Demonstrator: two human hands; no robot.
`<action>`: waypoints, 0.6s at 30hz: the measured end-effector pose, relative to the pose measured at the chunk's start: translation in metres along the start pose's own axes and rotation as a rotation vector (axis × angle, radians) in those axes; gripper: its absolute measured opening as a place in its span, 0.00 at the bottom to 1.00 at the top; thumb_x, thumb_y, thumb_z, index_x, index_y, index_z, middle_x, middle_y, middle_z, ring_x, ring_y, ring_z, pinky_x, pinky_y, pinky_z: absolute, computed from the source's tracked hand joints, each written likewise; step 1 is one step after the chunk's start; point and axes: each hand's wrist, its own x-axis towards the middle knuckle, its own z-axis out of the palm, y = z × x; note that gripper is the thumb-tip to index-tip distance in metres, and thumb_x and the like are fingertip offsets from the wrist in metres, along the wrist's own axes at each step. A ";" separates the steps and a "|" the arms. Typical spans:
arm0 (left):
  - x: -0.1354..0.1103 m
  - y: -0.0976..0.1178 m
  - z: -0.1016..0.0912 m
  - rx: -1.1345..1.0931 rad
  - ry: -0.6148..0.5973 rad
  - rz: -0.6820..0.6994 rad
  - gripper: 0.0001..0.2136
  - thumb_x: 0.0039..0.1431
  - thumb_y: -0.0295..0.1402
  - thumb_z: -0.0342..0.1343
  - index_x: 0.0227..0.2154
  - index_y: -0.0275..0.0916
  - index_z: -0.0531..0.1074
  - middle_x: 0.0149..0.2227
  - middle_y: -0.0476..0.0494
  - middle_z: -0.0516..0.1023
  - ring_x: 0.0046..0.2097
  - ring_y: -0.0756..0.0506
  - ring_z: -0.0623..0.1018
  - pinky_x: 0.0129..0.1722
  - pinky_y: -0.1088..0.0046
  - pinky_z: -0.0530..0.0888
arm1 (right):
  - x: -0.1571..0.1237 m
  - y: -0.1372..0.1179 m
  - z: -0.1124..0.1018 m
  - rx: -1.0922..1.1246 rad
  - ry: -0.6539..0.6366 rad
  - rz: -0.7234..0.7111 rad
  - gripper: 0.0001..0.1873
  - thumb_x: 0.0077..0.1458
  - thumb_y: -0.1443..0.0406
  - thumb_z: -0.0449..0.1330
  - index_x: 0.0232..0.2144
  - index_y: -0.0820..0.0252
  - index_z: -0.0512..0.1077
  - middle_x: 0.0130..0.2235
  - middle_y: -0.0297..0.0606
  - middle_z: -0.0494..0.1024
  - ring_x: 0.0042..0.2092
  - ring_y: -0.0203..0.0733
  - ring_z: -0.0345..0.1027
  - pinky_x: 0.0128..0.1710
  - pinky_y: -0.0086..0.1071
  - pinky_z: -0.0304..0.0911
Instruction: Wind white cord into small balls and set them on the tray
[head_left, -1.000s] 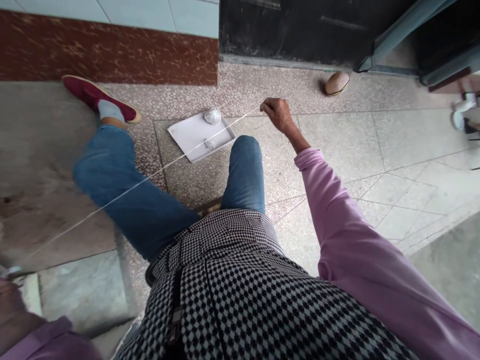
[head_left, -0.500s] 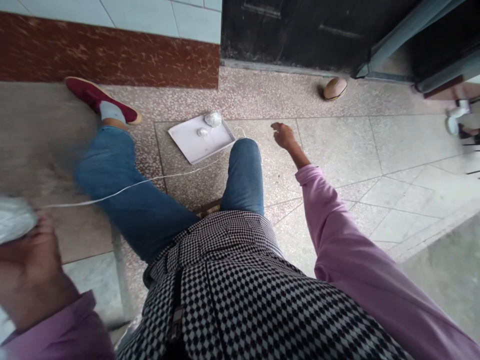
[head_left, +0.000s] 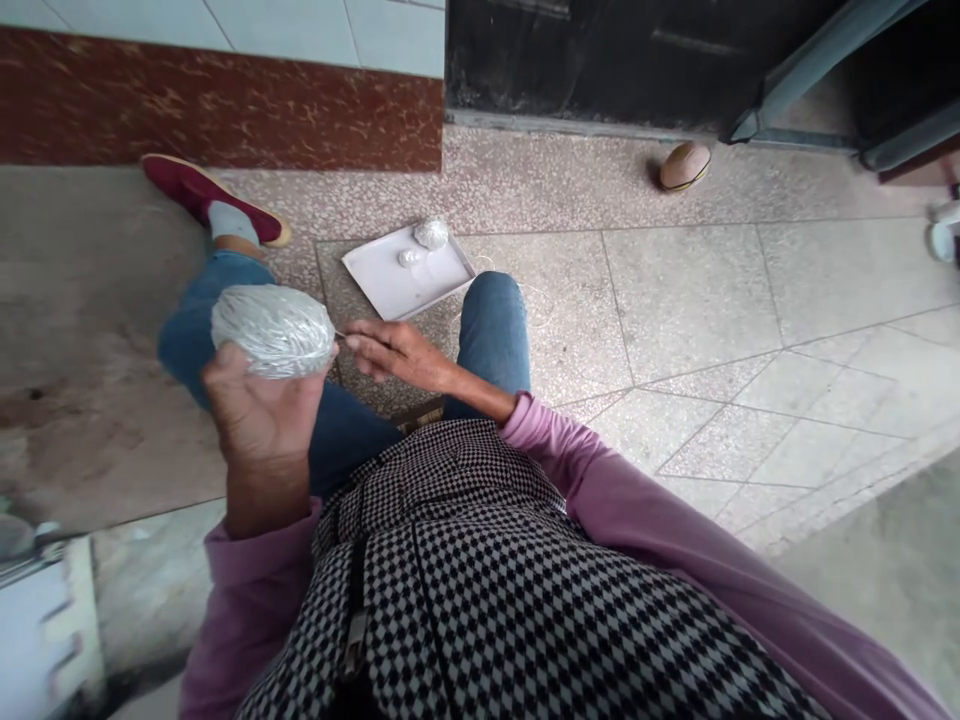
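Note:
A large ball of shiny white string (head_left: 274, 328) rests in my left hand (head_left: 264, 405), whose fingers wrap round it from below, in front of my left knee. Close to the ball's right side, my right hand (head_left: 401, 355) pinches a thin strand of string (head_left: 340, 336) that meets the ball there. Beyond my hands a shallow white tray (head_left: 382, 285) lies on the floor. In it sit a bigger white ball of string (head_left: 431, 233) and a smaller one (head_left: 409, 258). Loose string (head_left: 487, 262) trails over the floor by the tray's right corner.
A brownish rounded object with a dark band (head_left: 684, 166) lies on the floor near the dark door (head_left: 585, 75). Tiled wall with a red-brown base (head_left: 225, 110) runs along the upper left. My red shoe (head_left: 176, 185) stands near it. Pale objects (head_left: 45, 620) are at the lower left.
My left hand has brought the ball in from the far left to in front of my knee. My right hand has moved left from over the floor to the strand beside the ball.

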 end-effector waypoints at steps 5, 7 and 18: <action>0.006 -0.029 0.001 0.025 0.028 -0.020 0.35 0.52 0.57 0.82 0.56 0.45 0.79 0.62 0.39 0.90 0.79 0.24 0.79 0.77 0.42 0.85 | -0.047 -0.009 0.001 -0.057 -0.014 0.112 0.14 0.83 0.55 0.69 0.40 0.46 0.85 0.49 0.34 0.93 0.56 0.51 0.89 0.70 0.40 0.79; 0.007 -0.045 -0.003 0.075 0.008 -0.034 0.33 0.53 0.54 0.82 0.54 0.44 0.77 0.58 0.40 0.90 0.75 0.27 0.82 0.79 0.45 0.82 | -0.060 -0.020 -0.001 -0.094 -0.073 0.115 0.15 0.83 0.53 0.72 0.39 0.46 0.83 0.46 0.35 0.91 0.53 0.55 0.89 0.67 0.44 0.81; -0.002 -0.068 -0.021 0.259 -0.326 -0.248 0.40 0.45 0.52 0.91 0.58 0.38 0.89 0.52 0.37 0.93 0.55 0.30 0.90 0.57 0.57 0.88 | -0.033 -0.032 -0.066 -0.272 0.024 -0.174 0.27 0.95 0.46 0.64 0.45 0.57 0.81 0.39 0.35 0.79 0.42 0.40 0.72 0.49 0.33 0.72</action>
